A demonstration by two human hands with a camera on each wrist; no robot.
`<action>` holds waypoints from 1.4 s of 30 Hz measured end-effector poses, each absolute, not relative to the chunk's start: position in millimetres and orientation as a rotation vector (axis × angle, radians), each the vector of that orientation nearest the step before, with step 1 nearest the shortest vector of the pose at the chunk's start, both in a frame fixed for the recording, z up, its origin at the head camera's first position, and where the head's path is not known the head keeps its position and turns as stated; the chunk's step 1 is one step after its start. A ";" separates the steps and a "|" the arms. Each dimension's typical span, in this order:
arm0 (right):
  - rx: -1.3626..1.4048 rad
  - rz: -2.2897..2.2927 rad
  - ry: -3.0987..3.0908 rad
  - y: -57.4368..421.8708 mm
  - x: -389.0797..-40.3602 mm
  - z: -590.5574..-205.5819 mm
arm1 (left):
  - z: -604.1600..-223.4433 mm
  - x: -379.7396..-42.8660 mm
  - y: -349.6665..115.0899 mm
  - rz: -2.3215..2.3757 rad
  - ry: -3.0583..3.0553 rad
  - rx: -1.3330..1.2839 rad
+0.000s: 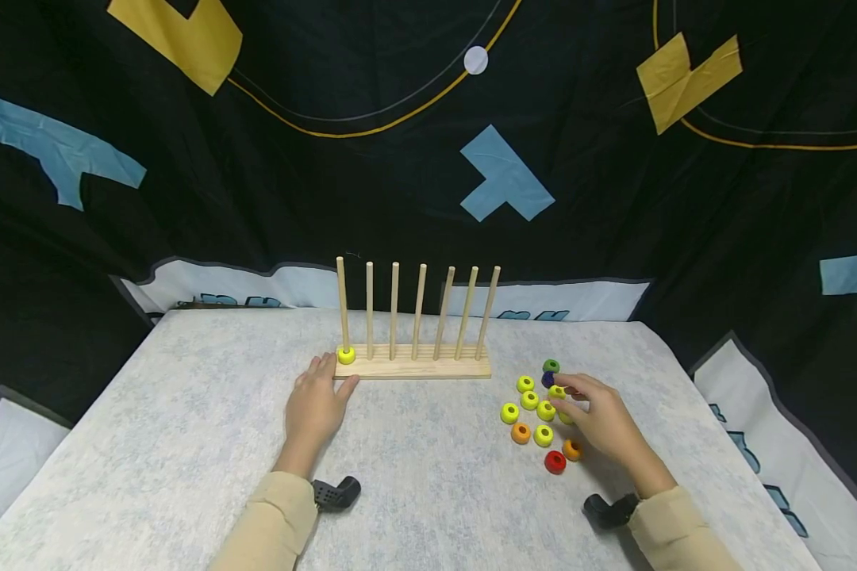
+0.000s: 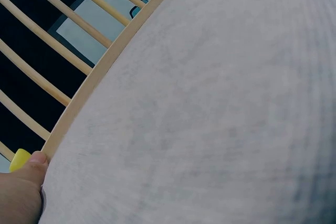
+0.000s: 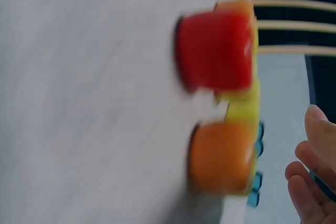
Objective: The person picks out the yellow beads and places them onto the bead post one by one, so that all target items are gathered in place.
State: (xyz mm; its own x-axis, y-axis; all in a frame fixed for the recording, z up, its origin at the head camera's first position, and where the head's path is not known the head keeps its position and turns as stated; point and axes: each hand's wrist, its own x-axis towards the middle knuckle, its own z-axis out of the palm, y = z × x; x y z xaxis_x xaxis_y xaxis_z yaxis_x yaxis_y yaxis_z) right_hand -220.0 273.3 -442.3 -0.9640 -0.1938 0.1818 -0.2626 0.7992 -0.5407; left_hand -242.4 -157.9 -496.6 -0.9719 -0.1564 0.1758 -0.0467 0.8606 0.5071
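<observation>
A wooden peg rack (image 1: pixel 414 369) with several upright pegs stands toward the back of the table. One yellow bead (image 1: pixel 346 356) sits at the bottom of its leftmost peg. My left hand (image 1: pixel 317 406) holds the left end of the base, its thumb (image 2: pixel 32 169) against the front edge beside that bead. Over the loose beads on the right hovers my right hand (image 1: pixel 601 419), fingers loosely bent, nothing between them in the right wrist view. Near its fingertips are a dark blue bead (image 1: pixel 547 380) and several yellow beads (image 1: pixel 546 410), one partly hidden by the hand.
A green bead (image 1: pixel 551 365) lies behind the blue one. Nearer the front are a red bead (image 1: pixel 555 462) and two orange beads, one on the left (image 1: pixel 520 433) and one on the right (image 1: pixel 571 450). A dark cloth (image 1: pixel 371 198) hangs behind the pale table (image 1: pixel 186 444).
</observation>
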 end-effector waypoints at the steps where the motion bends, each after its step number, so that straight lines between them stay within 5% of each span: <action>1: 0.349 0.876 -2.878 277.6 -219.3 -443.8 | -496.8 -242.5 -158.2 -0.761 -2.824 0.158; 42: 0.260 0.799 -2.869 287.9 -209.4 -458.5 | -498.2 -242.9 -157.7 -0.743 -2.817 0.157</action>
